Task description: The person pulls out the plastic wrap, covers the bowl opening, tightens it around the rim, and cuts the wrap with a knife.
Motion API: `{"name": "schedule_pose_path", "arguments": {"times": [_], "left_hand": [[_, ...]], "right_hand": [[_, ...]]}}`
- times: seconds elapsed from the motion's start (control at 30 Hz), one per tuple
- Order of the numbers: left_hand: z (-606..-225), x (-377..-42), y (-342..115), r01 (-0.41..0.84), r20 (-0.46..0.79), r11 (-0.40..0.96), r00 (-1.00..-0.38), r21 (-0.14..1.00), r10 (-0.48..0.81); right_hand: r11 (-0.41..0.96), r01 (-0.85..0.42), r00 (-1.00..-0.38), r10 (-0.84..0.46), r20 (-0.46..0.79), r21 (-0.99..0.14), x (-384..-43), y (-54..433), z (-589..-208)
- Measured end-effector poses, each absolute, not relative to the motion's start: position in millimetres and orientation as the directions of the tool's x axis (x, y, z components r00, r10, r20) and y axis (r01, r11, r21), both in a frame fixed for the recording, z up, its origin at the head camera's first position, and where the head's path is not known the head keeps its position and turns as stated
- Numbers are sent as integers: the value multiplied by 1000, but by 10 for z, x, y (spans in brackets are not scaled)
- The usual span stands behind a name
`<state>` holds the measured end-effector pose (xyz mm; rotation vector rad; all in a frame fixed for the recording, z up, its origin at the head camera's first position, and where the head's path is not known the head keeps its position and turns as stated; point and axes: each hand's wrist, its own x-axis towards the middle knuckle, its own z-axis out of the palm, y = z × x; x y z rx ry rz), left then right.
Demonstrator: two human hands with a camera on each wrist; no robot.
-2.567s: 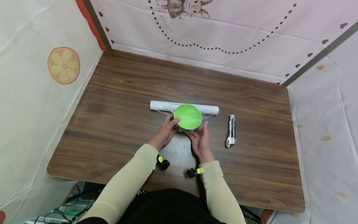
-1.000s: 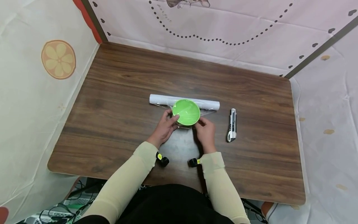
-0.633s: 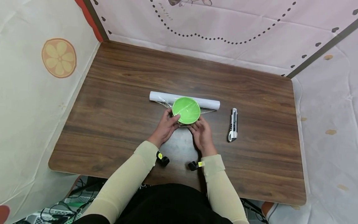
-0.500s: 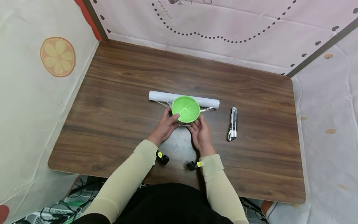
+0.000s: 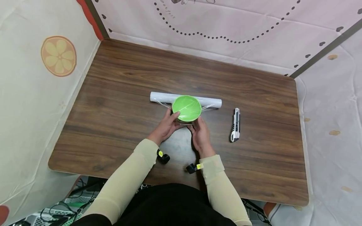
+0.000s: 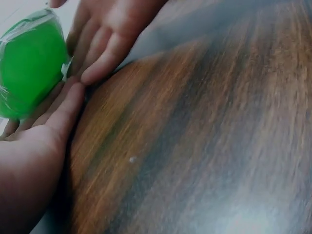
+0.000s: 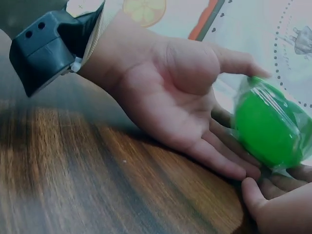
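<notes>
A green bowl [image 5: 187, 108] sits near the middle of the table with clear plastic wrap [image 7: 270, 105] over it and down its side. The wrap runs back to a white roll of plastic wrap [image 5: 210, 102] behind the bowl. My left hand [image 5: 166, 126] grips the bowl's left side, thumb on the rim and fingers low beneath. On the right, my right hand [image 5: 201, 135] holds the bowl with its thumb at the rim and its palm turned up. Its fingers reach under the wrapped bowl. Both hands' fingertips meet below it in the wrist views.
A box cutter [image 5: 235, 125] lies on the wooden table [image 5: 263, 163] to the right of the roll. Printed cloth walls [image 5: 226, 28] stand round the table's back and sides. Cables [image 5: 68, 207] show below the front left edge.
The right hand's fingers turned from curled down at the bowl's right side to palm up, reaching under it. The bowl shifted slightly left within the last half second. The left hand keeps its grip.
</notes>
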<state>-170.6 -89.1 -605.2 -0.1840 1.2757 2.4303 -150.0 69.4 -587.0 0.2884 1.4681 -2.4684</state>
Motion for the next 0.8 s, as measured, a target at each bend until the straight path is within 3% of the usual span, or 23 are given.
{"name": "schedule_pose_path", "arguments": {"times": [0.3, 0.8], "left_hand": [[-6041, -1646, -979, -440, -285, -508, -890, 740, 355], [-6071, -1640, -996, -413, -224, -529, -895, 741, 386]], "right_hand": [[-485, 301, -940, -5, -341, -821, -1468, 695, -5882], [-539, 331, -942, -148, -300, -774, -1455, 644, -5896]]}}
